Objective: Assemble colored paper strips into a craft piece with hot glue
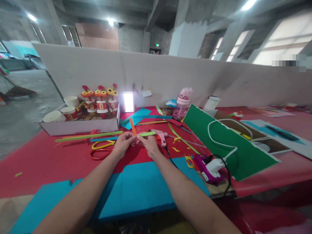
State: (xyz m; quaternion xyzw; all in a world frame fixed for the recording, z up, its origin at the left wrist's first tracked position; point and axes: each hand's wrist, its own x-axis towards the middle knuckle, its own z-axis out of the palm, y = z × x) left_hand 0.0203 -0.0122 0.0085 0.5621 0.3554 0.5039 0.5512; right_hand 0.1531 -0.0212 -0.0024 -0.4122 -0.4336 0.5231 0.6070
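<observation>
Both hands meet over the red tabletop, pinching two paper strips where they join at an angle. My left hand [124,143] has its fingers closed at the lower end of an orange paper strip [132,125], which points up. Thumb and fingers of my right hand [149,144] press together on the same joint, where a light green paper strip [148,133] runs to the right. Just beyond my right hand lies a pink glue gun [162,137]. Scissors with yellow and red handles [99,154] lie left of my left hand, their blades hidden.
A white box [83,126] at the left holds paper cups and several red cup figures [101,102]. Blue sheets [143,185] cover the front edge. To the right are a purple power strip [207,169], a green board [219,146] and a pink bottle [182,102].
</observation>
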